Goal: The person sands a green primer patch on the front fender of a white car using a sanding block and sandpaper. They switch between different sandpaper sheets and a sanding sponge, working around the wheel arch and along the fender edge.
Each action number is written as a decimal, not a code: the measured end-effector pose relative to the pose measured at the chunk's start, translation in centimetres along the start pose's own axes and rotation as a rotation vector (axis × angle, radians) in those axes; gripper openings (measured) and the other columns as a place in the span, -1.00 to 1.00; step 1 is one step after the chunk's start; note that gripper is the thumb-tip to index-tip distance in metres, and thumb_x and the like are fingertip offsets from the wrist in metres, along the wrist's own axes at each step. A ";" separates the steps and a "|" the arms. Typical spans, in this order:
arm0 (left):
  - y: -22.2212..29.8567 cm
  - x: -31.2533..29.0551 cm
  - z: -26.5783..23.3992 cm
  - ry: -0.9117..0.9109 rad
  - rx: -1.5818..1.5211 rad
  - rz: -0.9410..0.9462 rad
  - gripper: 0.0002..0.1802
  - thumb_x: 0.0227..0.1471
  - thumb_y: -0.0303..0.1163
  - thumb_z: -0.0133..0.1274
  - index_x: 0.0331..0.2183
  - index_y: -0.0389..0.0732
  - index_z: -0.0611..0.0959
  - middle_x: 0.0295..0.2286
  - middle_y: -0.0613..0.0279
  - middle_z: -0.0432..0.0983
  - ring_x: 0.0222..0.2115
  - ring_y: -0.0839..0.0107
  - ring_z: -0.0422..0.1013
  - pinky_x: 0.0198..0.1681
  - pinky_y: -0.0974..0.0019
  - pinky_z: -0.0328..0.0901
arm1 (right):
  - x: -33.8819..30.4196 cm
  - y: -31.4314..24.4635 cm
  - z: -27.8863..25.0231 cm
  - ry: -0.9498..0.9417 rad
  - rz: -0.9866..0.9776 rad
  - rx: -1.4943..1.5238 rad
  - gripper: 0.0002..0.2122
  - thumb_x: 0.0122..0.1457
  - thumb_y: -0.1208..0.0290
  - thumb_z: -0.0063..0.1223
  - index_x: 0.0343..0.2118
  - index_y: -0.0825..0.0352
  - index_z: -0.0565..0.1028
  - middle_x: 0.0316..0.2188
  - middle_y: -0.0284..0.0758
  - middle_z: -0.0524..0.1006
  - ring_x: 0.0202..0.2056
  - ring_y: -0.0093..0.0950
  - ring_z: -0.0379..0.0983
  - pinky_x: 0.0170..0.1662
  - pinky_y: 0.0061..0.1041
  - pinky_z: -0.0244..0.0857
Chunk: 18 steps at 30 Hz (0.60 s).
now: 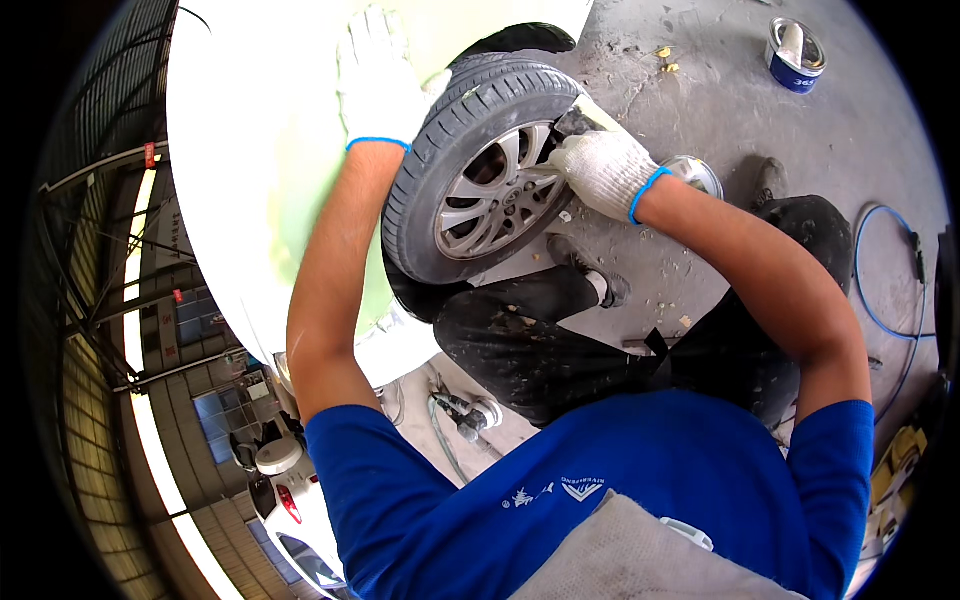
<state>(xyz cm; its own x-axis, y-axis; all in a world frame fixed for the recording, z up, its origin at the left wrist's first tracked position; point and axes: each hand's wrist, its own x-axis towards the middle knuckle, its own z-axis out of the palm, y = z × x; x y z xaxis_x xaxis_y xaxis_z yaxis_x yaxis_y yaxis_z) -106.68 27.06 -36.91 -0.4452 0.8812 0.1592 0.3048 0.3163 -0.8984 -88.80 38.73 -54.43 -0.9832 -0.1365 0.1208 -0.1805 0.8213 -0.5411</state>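
Observation:
My left hand (382,95), in a white knit glove with a blue cuff, rests flat with fingers stretched on the pale green-and-white car body panel (250,130), above the wheel. A matching glove covers my right hand (605,170), closed around a flat, dark-bladed scraper (577,121) beside the tyre's right edge. Its handle is mostly hidden by the fingers. Between my hands stands the car wheel (500,195), a black tyre on a silver spoked rim. Just past my right wrist, a round tin (697,174) is partly covered by my forearm.
A blue tin (796,72) with a pale object in it stands at the far right. A blue hose (862,262) curls on the right floor. Near my bent leg lies a hand-held power tool (470,413) with a hose. Debris dots the concrete. Another white car (310,545) is at lower left.

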 end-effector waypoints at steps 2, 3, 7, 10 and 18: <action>0.3 -1.4 0.3 -0.007 -0.021 0.024 0.03 0.07 0.29 -0.01 0.28 -0.35 0.27 0.30 -0.10 0.09 0.32 0.00 0.01 0.37 -0.01 -0.13 | -0.2 -0.6 -0.2 0.012 -0.008 0.051 -0.83 0.07 0.49 0.04 -0.26 0.29 0.57 -0.31 -0.13 0.59 -0.20 -0.12 0.56 -0.13 -0.17 0.44; 0.3 -1.9 0.5 -0.020 -0.027 0.038 0.03 0.07 0.28 0.00 0.28 -0.35 0.27 0.30 -0.10 0.09 0.32 0.00 0.00 0.37 0.00 -0.12 | -0.3 -0.8 0.0 0.015 -0.027 0.044 -0.83 0.07 0.49 0.04 -0.26 0.29 0.57 -0.31 -0.12 0.59 -0.21 -0.11 0.57 -0.15 -0.17 0.45; 0.0 -2.9 1.2 -0.035 -0.090 0.093 0.02 0.06 0.27 0.02 0.28 -0.34 0.27 0.31 -0.08 0.08 0.33 0.00 0.00 0.37 0.01 -0.10 | -0.6 -0.6 0.8 0.051 -0.057 0.023 -0.84 0.02 0.50 0.10 -0.32 0.32 0.63 -0.33 -0.10 0.63 -0.25 -0.12 0.61 -0.21 -0.16 0.49; -1.1 -2.4 2.0 0.024 -0.134 0.084 0.02 0.06 0.27 0.02 0.27 -0.35 0.27 0.30 -0.09 0.10 0.32 0.00 0.01 0.36 0.02 -0.08 | -0.9 -0.8 0.4 0.052 -0.052 0.019 -0.85 -0.03 0.51 0.14 -0.37 0.32 0.65 -0.34 -0.10 0.64 -0.26 -0.13 0.63 -0.23 -0.16 0.50; -2.9 1.5 1.2 0.088 0.177 0.034 0.01 0.08 0.29 -0.01 0.26 -0.36 0.30 0.27 -0.09 0.16 0.28 0.00 0.08 0.34 0.02 -0.04 | -0.6 -1.0 0.8 0.019 -0.090 -0.021 -0.81 -0.08 0.52 0.22 -0.34 0.33 0.65 -0.34 -0.11 0.65 -0.26 -0.14 0.63 -0.23 -0.16 0.51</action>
<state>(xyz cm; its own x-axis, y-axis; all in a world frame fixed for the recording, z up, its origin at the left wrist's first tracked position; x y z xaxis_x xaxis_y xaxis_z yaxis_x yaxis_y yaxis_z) -109.23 27.04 -34.60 -0.3593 0.9201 0.1560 0.1623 0.2262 -0.9605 -88.01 37.56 -54.64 -0.9623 -0.2000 0.1842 -0.2675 0.8175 -0.5101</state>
